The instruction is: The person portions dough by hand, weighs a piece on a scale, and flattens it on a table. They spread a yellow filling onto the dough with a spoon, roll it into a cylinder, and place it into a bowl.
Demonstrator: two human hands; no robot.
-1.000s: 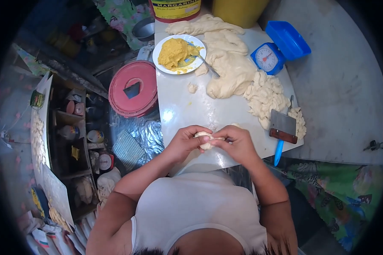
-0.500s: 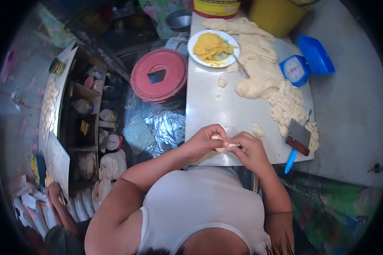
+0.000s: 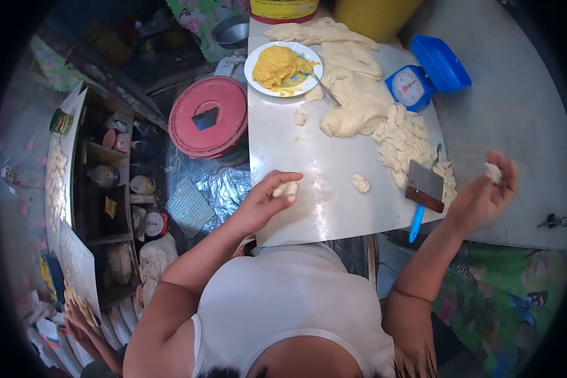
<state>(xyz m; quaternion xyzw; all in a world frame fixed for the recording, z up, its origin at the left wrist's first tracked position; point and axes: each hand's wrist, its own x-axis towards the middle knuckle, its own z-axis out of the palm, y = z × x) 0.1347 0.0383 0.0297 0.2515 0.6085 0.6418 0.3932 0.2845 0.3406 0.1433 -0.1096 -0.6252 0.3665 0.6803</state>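
Now the left hand (image 3: 266, 200) alone cups a dough lump (image 3: 286, 189) over the worktop (image 3: 334, 217) as the right hand (image 3: 482, 198) swings past the scraper (image 3: 426, 177), holding a bit (image 3: 493, 172) seemingly torn free.

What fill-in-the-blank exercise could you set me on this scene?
The paste on the plate is coloured ____.
The scale is mainly ____ in colour.
In the picture, the lid lies to the table's ____.
Of the left hand and right hand, ____ hold dough.

Missing words: yellow; blue; left; both.
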